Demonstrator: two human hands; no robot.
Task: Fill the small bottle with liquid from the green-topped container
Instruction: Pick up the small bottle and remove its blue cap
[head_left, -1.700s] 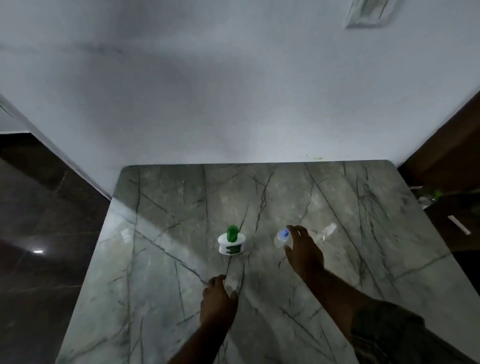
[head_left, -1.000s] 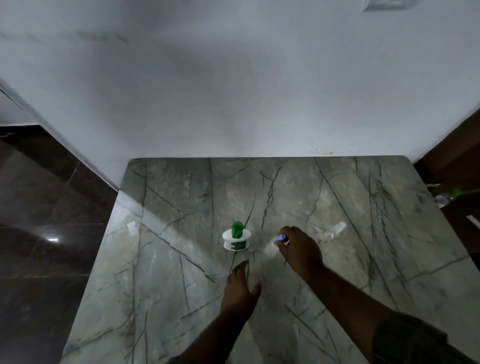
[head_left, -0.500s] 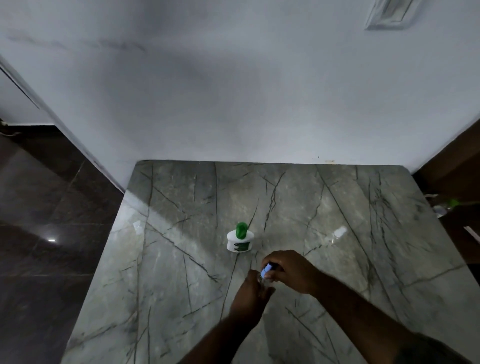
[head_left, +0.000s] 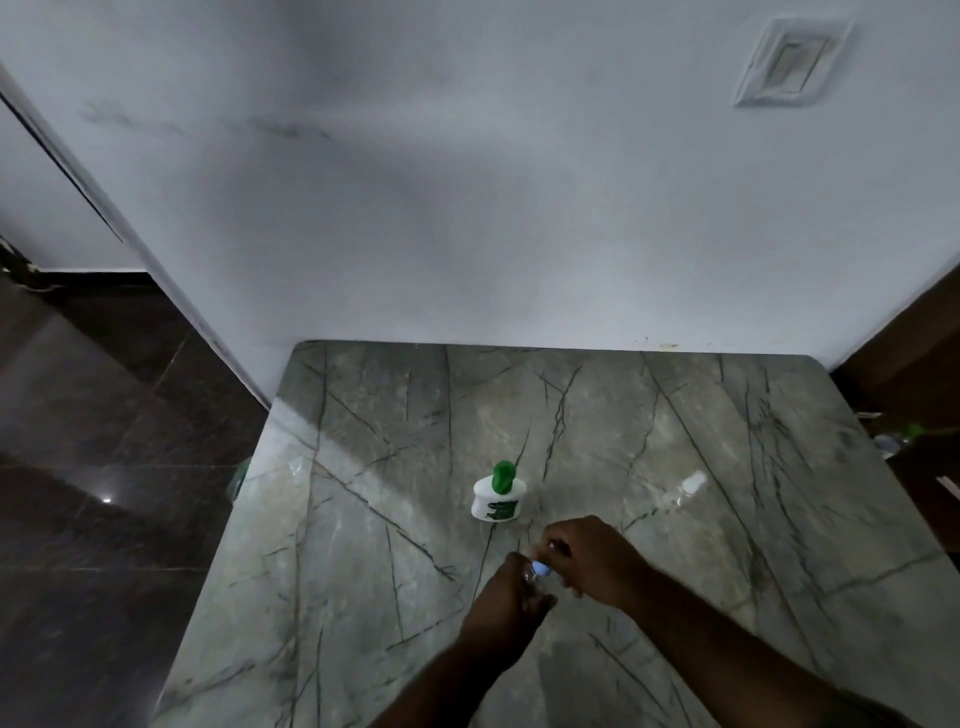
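Both hands' fingers (head_left: 558, 546) around small bottle (head_left: 536, 572)

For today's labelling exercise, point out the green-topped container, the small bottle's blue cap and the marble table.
green-topped container (head_left: 496, 499): head view, white body under its green top.
blue cap (head_left: 542, 570): head view, cap top between both hands.
marble table (head_left: 727, 441): head view, bare surface.

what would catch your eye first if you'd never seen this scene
Probably the white container with the green top, standing alone mid-way across the veined marble table. Just in front of it, nearer the camera, the left hand and right hand meet around a small bottle with a blue cap.
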